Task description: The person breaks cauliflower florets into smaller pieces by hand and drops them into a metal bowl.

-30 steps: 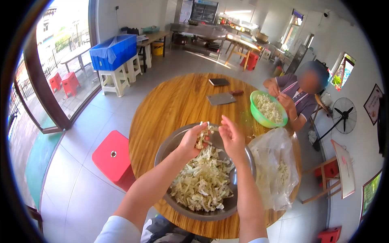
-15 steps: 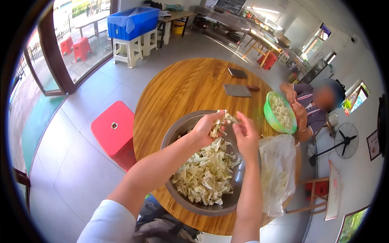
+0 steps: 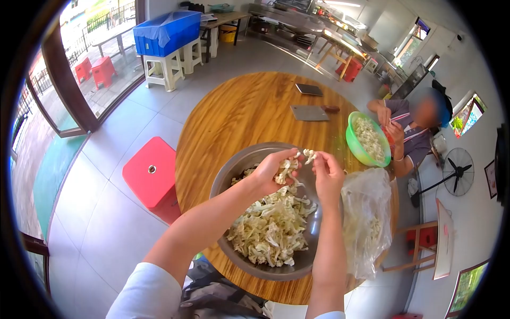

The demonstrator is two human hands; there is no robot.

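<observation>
Over the upper part of a large metal bowl [image 3: 226, 191], my left hand [image 3: 270, 171] is closed round a cluster of cauliflower [image 3: 286, 171]. Just to its right, my right hand [image 3: 327, 171] pinches a small cauliflower floret [image 3: 309, 155] between thumb and fingers. The two hands are a short gap apart. Below them, the bowl holds a heap of broken cauliflower pieces [image 3: 273, 228]. A crumpled clear plastic bag [image 3: 365, 223] with some pieces in it lies right of the bowl.
The round wooden table [image 3: 212, 127] carries a cleaver [image 3: 309, 112], a phone-like dark object [image 3: 308, 89] and a green bowl [image 3: 350, 139] of cauliflower. A co-worker [image 3: 417, 122] sits behind the green bowl. A red stool [image 3: 151, 170] stands at left, a fan [image 3: 458, 171] at right.
My right hand now pinches a separate floret beside the cluster in my left hand. The view has shifted, so the table sits further left and higher than a second ago.
</observation>
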